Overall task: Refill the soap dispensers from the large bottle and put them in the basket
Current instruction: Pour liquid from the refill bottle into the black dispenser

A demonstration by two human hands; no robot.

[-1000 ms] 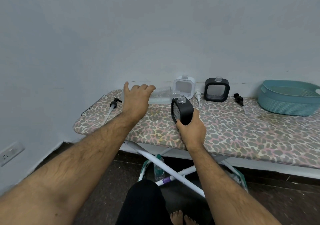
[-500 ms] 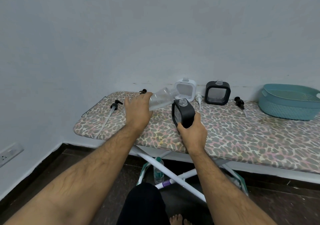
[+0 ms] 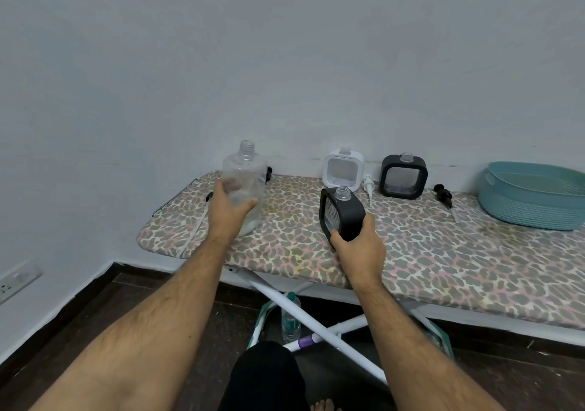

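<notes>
My left hand grips the large clear bottle, which stands upright with its neck uncapped at the left end of the ironing board. My right hand holds a black square dispenser, tilted, with its neck open. A white dispenser and a second black dispenser stand uncapped at the back by the wall. The teal basket sits at the far right and holds no dispenser.
Loose pump heads lie on the board: a white one between the back dispensers, a black one near the basket, and one with a long tube by the left edge. A water bottle stands on the floor under the board.
My left hand has swung the large bottle from lying tipped over the black dispenser's neck back to upright and moved it left. My right hand still holds the black dispenser.
</notes>
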